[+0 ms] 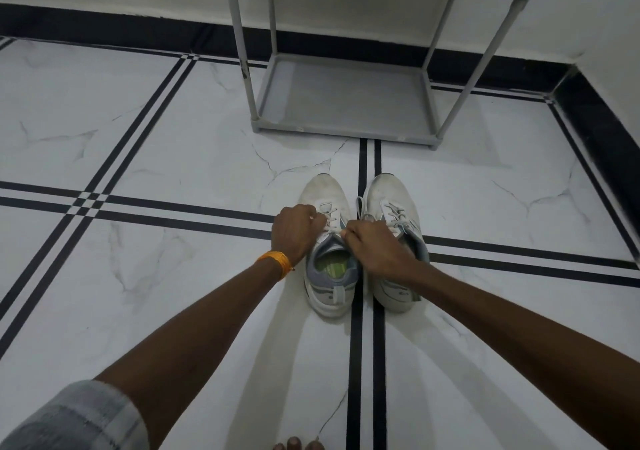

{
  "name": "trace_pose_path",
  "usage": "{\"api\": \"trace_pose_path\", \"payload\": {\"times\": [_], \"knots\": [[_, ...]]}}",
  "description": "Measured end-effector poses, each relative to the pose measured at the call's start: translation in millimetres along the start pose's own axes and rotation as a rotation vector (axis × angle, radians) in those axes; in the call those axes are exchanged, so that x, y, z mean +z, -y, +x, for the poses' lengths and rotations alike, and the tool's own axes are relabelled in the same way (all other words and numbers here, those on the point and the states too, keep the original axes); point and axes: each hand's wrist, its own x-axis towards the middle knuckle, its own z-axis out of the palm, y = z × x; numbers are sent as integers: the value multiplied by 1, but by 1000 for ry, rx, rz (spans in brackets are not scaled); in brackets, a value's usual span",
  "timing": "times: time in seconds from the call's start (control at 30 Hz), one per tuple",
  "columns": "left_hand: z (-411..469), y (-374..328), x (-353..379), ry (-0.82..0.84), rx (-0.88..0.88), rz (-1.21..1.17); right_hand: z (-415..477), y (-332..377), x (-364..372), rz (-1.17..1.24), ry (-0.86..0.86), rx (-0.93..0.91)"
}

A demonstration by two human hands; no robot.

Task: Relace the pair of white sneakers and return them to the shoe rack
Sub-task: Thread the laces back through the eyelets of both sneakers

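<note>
In the head view, the left hand (296,230) and right hand (372,243) each pinched a lace end of the left sneaker (329,242), which stood beside the right sneaker (396,238) before the shoe rack (343,103); uneven pulling risked slack crossings.

Left hand (294,230): bare; orange band (275,262) around the wrist; forearm bare; grey rolled sleeve (79,418) at the elbow, with faint paler stripes; right hand (375,245): bare, no band; forearm bare; toes (298,444) bare at the bottom edge.
</note>
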Motion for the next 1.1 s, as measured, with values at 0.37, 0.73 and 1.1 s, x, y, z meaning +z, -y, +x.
{"api": "trace_pose_path", "payload": {"times": [0.37,0.73,1.1], "knots": [[-13,24,-45,180,264,-17,11,27,9,528,98,275],[-5,-24,-33,7,352,143,-18,-42,-64,-1,-256,376],[-7,-78,16,411,264,121,-37,-74,-44,264,-86,365]]}}
